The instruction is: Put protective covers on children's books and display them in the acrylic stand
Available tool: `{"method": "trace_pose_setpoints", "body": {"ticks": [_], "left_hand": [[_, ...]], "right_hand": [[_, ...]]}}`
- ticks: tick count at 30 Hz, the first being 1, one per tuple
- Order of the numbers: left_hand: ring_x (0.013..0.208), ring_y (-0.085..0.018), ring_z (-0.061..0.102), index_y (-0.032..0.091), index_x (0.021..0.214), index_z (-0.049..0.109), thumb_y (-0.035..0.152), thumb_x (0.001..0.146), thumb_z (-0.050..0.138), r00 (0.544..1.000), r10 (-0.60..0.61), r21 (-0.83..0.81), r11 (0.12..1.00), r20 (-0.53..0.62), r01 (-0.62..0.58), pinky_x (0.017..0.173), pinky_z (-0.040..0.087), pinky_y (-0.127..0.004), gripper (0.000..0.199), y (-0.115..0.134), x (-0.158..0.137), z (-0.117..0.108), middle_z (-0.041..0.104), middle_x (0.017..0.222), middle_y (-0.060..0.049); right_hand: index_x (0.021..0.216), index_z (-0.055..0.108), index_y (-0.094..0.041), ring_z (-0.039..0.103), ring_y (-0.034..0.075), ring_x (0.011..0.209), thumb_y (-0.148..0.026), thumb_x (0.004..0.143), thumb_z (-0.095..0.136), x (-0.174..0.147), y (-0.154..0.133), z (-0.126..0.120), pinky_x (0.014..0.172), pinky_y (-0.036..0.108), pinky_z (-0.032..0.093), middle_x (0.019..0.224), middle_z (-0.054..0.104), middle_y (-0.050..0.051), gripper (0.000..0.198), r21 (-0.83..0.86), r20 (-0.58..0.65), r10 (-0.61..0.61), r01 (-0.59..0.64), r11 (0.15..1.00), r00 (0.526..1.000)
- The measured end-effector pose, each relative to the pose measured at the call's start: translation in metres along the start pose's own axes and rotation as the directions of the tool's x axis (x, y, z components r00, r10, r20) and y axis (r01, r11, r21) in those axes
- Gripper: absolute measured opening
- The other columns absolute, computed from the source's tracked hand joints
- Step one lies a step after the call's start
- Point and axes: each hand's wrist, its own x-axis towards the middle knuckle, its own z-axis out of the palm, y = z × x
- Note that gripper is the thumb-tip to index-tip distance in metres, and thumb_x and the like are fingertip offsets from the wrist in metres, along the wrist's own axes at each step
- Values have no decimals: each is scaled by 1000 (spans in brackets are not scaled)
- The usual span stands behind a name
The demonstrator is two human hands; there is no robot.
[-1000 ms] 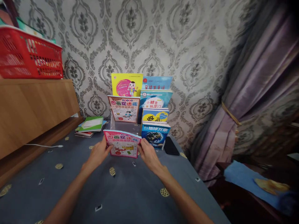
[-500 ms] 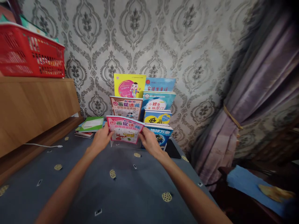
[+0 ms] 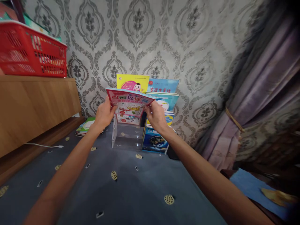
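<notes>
A pink picture book point(image 3: 130, 104) is held up between both hands, its cover facing me and its top edge slanting down to the right. My left hand point(image 3: 104, 115) grips its left side, and my right hand point(image 3: 157, 117) pinches its right side. Behind it stands a clear tiered book rack point(image 3: 127, 142) on the cloth. The lower part of another picture book point(image 3: 128, 119) shows in the rack's left column beneath the held one. A yellow book point(image 3: 123, 82) rises at the back left. On the right are a light blue book point(image 3: 167, 86) and a dark blue globe book point(image 3: 154, 142).
A pile of books point(image 3: 87, 126) lies left of the rack on the patterned dark cloth point(image 3: 131, 200). A white cable point(image 3: 44, 145) comes from the wooden cabinet point(image 3: 37, 109), which carries a red basket point(image 3: 47, 56). A tied curtain point(image 3: 234, 106) hangs at right.
Both hands have lifted the pink picture book upward and tilted it, uncovering the clear front tiers of the rack's left column. The book now hides much of the one behind it.
</notes>
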Motion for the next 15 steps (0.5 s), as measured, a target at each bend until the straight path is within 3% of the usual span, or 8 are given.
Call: {"method": "trace_pose_setpoints", "body": {"ticks": [9,15], "left_hand": [[99,-31,70,14,127,47,27,93,57,999,-29,-17,999,24,29,93,51,-44,38,-1,6,11,73,99,-12],[93,-30,71,11,125,48,28,93,56,999,-13,6,1000,38,13,89,52,-42,37,-8,5,21,73,98,-13]], "right_hand": [[104,58,-20,62,30,95,-20,92,41,4,10,9,81,43,51,98,67,13,22,24,10,11,-12,1000,1000],[104,60,-19,61,29,93,-23,91,42,5,17,15,83,43,50,98,68,13,22,-40,38,24,-23,999,999]]}}
